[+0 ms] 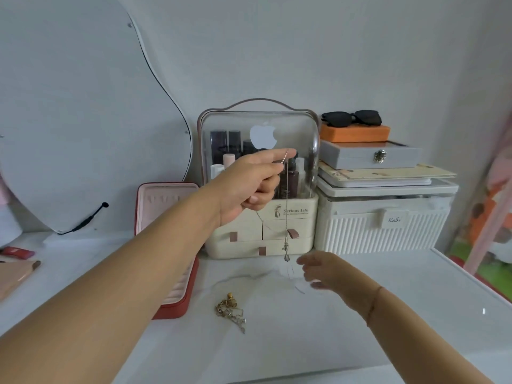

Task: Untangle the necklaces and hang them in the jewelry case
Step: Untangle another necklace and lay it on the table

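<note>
One white table (360,314), grey wall (304,51), left hand (246,184) pinching necklace (286,249), right hand (324,270) fingers apart

Curved mirror (69,120): propped against the wall, upper left. Clear-domed cosmetics organizer (293,214): placed at centre, bottles stored inside. Black sunglasses (352,117): laid on an orange box (356,133), stacked on a grey latched box (368,156) above a white ribbed bin (382,231), centre right.

the left arm (124,273) reaches forward and up, forearm bare. the left hand (253,185) is raised, thumb and forefinger pinching a thin chain (286,225) at their tips, the other fingers curled under. the right arm (410,328) stretches low over the tabletop (360,350). the right hand (322,268) is blurred, fingers loosely spread, holding nothing.
</note>
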The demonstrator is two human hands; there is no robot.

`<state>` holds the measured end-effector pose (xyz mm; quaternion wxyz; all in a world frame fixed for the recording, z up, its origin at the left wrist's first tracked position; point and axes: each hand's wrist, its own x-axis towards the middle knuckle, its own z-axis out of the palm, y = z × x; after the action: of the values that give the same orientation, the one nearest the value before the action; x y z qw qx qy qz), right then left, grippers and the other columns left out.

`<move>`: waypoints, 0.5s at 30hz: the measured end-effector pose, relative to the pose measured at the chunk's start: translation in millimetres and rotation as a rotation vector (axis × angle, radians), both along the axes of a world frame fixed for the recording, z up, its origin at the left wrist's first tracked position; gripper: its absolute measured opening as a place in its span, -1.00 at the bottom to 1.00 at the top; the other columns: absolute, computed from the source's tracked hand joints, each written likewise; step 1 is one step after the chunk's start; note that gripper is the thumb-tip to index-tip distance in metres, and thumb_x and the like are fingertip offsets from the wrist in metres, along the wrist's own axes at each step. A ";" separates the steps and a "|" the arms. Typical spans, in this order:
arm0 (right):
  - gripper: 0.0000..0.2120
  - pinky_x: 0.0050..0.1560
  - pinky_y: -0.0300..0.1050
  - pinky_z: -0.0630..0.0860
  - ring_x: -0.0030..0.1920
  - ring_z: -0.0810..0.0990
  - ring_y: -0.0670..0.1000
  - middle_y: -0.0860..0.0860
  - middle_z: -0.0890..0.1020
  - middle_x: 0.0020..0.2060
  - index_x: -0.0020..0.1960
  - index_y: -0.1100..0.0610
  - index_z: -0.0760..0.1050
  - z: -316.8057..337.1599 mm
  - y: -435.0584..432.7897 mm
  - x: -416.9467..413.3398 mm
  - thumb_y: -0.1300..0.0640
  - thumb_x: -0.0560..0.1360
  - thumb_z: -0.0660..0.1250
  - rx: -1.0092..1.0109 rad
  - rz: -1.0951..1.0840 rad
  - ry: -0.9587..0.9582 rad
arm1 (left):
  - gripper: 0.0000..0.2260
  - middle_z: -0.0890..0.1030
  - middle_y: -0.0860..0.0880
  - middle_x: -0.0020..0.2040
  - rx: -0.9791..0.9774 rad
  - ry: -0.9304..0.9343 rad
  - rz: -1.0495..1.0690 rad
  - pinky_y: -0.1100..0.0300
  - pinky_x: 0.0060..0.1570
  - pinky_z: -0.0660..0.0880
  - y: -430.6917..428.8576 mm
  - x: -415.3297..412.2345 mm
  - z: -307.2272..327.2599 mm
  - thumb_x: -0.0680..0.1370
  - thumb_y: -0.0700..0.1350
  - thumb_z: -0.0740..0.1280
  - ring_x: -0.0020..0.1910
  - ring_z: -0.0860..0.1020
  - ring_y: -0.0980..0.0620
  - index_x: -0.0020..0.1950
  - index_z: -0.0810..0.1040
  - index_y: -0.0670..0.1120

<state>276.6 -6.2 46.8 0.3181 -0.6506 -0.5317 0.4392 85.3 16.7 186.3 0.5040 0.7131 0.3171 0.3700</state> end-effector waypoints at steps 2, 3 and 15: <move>-0.63 -0.10 -0.33 0.45 0.12 0.50 -0.04 -0.01 0.51 0.10 0.24 0.08 0.48 -3.1 -1.6 -4.8 0.35 0.49 0.27 0.130 0.019 -0.137 | -0.67 0.16 0.09 -0.49 -0.001 -0.003 -0.010 0.25 -0.48 0.01 -0.5 1.0 2.4 0.67 -0.18 0.09 -0.57 0.12 0.14 0.41 0.40 0.02; -0.62 -0.10 -0.37 0.44 0.16 0.50 -0.07 -0.04 0.53 0.12 0.23 0.04 0.48 -3.9 -2.9 -6.8 0.36 0.48 0.29 0.205 0.029 -0.126 | -0.67 0.16 0.08 -0.49 0.000 -0.003 -0.017 0.25 -0.48 0.01 -1.0 1.2 2.8 0.67 -0.18 0.09 -0.57 0.12 0.14 0.40 0.41 0.03; -0.92 -0.14 -0.41 0.45 -0.21 0.60 -0.21 -0.08 0.70 -0.22 -0.06 0.26 0.63 5.7 -9.0 -24.6 0.24 0.49 0.41 0.386 0.145 0.275 | -0.70 0.16 0.07 -0.49 -0.018 -0.010 -0.015 0.27 -0.50 0.02 -6.2 -6.4 -5.6 0.67 -0.18 0.09 -0.56 0.13 0.13 0.34 0.46 0.03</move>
<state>252.0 -15.2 52.5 0.4736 -0.4721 -0.6025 0.4356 78.9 10.5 180.7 0.5147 0.7089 0.3125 0.3671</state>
